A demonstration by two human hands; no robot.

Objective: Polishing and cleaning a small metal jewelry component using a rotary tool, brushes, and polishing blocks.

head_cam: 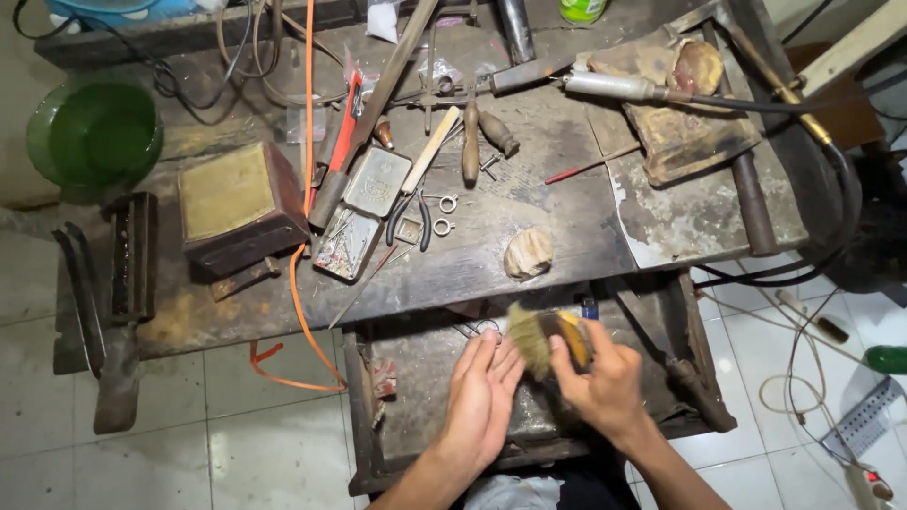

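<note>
Head view shows the right hand gripping a small yellow-handled brush over the open wooden drawer below the cluttered workbench, its bristles against the fingertips of the left hand, which is held open and flat, palm turned toward the brush.

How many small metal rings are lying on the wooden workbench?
2. One small metal ring lies beside the black-handled pliers; the other sits just below it. More may be hidden among the scattered tools.
</note>
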